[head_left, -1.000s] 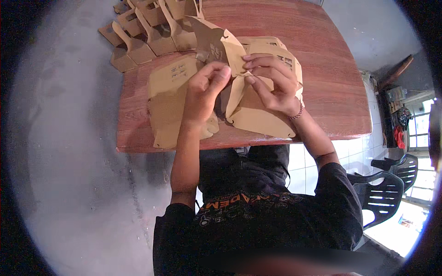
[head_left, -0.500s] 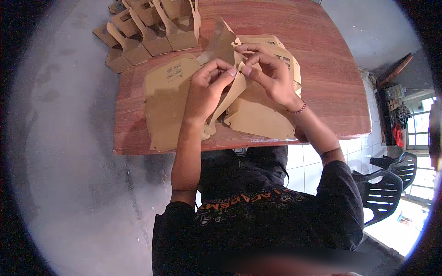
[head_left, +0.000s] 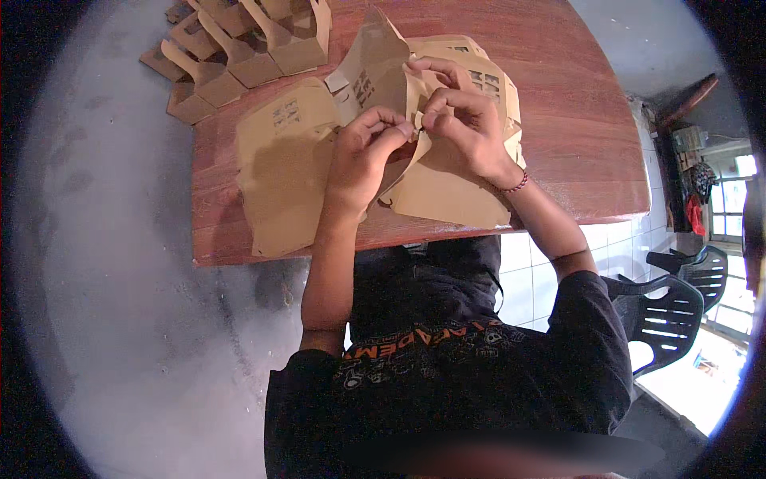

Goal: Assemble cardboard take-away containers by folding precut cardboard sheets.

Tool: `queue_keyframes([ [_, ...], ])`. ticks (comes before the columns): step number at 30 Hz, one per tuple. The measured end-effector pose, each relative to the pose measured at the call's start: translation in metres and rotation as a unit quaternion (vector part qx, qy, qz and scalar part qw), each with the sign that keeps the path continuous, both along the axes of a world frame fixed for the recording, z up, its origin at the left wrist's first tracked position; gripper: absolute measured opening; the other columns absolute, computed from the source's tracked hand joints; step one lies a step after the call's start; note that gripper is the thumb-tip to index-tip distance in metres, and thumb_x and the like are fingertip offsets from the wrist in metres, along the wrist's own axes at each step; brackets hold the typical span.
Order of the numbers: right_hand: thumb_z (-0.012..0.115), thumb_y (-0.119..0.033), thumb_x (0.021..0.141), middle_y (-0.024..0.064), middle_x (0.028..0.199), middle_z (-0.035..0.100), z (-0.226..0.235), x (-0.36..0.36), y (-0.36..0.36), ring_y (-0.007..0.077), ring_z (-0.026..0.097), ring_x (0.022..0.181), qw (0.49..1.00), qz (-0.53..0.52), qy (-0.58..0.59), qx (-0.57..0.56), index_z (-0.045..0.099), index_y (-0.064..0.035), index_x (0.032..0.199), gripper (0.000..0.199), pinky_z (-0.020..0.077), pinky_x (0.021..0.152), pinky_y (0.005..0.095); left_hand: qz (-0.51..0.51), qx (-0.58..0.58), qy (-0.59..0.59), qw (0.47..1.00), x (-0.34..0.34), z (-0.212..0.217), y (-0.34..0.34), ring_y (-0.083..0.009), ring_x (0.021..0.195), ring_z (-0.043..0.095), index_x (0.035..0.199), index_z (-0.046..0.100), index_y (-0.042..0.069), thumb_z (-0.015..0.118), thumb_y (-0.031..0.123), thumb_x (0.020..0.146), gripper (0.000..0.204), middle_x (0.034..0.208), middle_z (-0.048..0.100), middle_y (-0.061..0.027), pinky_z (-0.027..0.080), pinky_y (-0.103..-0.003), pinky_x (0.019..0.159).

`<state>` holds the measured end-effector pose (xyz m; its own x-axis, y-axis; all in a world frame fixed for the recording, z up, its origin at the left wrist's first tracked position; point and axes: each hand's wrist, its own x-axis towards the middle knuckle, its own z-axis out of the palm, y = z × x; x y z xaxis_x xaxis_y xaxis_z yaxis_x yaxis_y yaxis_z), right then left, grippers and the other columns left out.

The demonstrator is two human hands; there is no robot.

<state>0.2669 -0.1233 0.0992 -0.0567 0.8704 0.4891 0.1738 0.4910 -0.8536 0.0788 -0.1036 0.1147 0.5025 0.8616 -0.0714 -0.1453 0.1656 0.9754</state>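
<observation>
Cardboard carrier blank (head_left: 375, 72), brown and die-cut, is held above the near half of the wooden table (head_left: 574, 120). Its long axis runs from the hands up and away toward the far left, with the free flap tip pointing away from the person. The left hand (head_left: 363, 156) pinches a lower tab of the blank between thumb and fingers. The right hand (head_left: 463, 128) is pressed together on the adjoining fold, fingertips nearly meeting those of the left. Which tab enters which slot cannot be told, as the fingers cover the joint. Below the hands lies a stack of flat blanks (head_left: 279, 176). Folded carriers (head_left: 263, 40) stand in rows at the far left corner. Compared with one second ago, the blank is raised and more upright, and both hands are closer together.
</observation>
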Motion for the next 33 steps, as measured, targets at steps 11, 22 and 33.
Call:
queue_keyframes([
  [11,0.069,-0.009,0.082,0.0093,0.102,0.059,0.013,0.005,-0.008,0.0146,0.054,0.092,0.995,-0.052,-0.081,0.005,0.068,0.0012,0.08,0.011,0.0402,0.088,0.0299,0.011,-0.041,-0.02,0.999,0.008,0.0,0.006,-0.0058,0.068,0.057,0.092,0.065,0.006,0.061,0.022,0.096,0.017,0.077,0.062,0.002,0.045,-0.022,0.065],
  [22,0.069,-0.007,0.083,0.0016,0.088,0.065,0.027,0.018,-0.006,0.0101,0.057,0.084,0.975,0.065,0.014,-0.213,0.069,0.003,0.08,0.01,0.0439,0.079,0.0248,-0.01,-0.032,-0.018,0.999,0.002,-0.011,0.006,-0.0039,0.063,0.052,0.093,0.064,0.006,0.062,0.021,0.095,0.015,0.077,0.061,0.0033,0.038,-0.019,0.058],
  [33,0.069,-0.012,0.078,0.006,0.084,0.073,0.027,0.032,-0.002,0.0141,0.066,0.085,0.963,0.098,-0.022,-0.249,0.076,-0.001,0.087,0.016,0.0496,0.084,0.0271,-0.051,-0.06,-0.044,0.996,0.004,-0.017,0.005,-0.0051,0.061,0.048,0.095,0.064,0.004,0.064,0.023,0.094,0.019,0.081,0.063,0.0009,0.035,-0.02,0.057],
])
